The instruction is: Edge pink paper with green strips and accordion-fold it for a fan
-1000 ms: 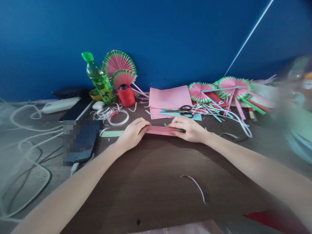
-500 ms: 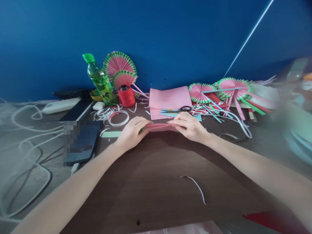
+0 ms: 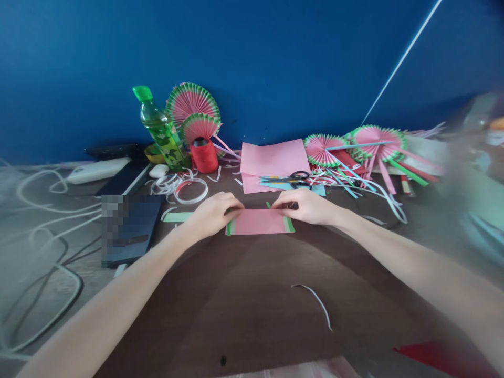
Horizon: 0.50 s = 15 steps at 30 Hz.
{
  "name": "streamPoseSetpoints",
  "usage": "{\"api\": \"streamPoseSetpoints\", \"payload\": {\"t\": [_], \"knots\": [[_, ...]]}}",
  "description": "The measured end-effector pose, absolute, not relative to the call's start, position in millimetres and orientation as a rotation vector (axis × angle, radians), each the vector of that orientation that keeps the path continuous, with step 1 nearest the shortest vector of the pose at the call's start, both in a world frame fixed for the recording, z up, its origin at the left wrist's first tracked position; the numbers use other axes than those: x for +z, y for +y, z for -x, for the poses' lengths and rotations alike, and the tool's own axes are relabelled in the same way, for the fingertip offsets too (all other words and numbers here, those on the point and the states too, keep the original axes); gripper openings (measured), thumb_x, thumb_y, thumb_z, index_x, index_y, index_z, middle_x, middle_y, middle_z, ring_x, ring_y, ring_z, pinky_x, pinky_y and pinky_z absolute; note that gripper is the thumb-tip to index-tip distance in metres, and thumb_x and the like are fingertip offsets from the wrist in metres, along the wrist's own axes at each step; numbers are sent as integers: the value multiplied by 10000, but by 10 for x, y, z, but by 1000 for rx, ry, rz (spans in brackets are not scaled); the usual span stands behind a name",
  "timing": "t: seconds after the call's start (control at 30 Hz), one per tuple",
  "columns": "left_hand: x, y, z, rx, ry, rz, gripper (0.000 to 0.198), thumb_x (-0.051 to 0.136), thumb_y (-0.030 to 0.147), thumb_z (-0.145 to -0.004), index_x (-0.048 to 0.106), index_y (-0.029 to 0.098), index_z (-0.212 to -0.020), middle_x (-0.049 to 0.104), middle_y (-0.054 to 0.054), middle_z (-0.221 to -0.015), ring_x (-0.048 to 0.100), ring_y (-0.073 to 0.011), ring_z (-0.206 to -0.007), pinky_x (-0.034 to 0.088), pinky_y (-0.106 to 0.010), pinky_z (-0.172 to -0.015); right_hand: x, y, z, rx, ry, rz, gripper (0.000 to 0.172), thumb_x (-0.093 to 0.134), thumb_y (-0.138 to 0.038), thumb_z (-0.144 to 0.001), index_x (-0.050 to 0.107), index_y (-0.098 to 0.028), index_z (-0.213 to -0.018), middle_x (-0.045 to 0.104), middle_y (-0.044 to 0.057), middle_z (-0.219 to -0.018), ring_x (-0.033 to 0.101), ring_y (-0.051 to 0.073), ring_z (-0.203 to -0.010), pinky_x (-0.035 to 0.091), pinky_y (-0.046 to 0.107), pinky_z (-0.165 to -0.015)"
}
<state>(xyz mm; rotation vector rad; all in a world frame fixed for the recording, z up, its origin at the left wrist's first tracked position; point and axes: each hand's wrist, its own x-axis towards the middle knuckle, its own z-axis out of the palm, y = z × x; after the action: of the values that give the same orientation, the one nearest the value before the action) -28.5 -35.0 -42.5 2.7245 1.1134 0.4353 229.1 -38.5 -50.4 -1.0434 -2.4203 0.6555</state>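
Observation:
A pink paper strip with green ends (image 3: 260, 221) lies on the dark wooden table (image 3: 252, 304), its near part spread flat. My left hand (image 3: 214, 212) pinches its upper left corner with curled fingers. My right hand (image 3: 309, 206) pinches the upper right corner the same way. Both hands rest on the table at the strip's far edge.
Black scissors (image 3: 296, 178) lie on pink sheets (image 3: 274, 157) behind the hands. Finished pink-and-green paper fans (image 3: 192, 102) (image 3: 378, 142), a green bottle (image 3: 160, 128), a red thread spool (image 3: 203, 153), tape rings (image 3: 191, 190), a phone (image 3: 129, 226) and cables (image 3: 43, 220) surround them. A white paper sliver (image 3: 317, 302) lies nearer me.
The folded pink strip has been flipped toward me and now shows a wide flat face with green ends. Both hands shifted slightly back to its far edge.

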Motion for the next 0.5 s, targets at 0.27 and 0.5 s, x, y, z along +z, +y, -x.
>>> {"api": "streamPoseSetpoints", "payload": {"t": [0.27,0.5], "knots": [[-428,-369,279,318,1136,-2713,130,506,240,-841,609,169,-874,623,-38,-867,548,-180,-857,425,-322,-793,-541,-436,-2220,479,-2489,1085,136,569,-260,-806,640,-155,-856,625,56,-846,537,167,-813,427,306,-733],[-427,-375,256,276,1120,-2667,135,485,240,-855,600,172,-832,608,-28,-847,562,-162,-808,430,-295,-738,-566,-463,-2157,509,-2434,1144,133,546,-246,-824,610,-162,-744,604,33,-780,530,141,-754,400,276,-692]]}}
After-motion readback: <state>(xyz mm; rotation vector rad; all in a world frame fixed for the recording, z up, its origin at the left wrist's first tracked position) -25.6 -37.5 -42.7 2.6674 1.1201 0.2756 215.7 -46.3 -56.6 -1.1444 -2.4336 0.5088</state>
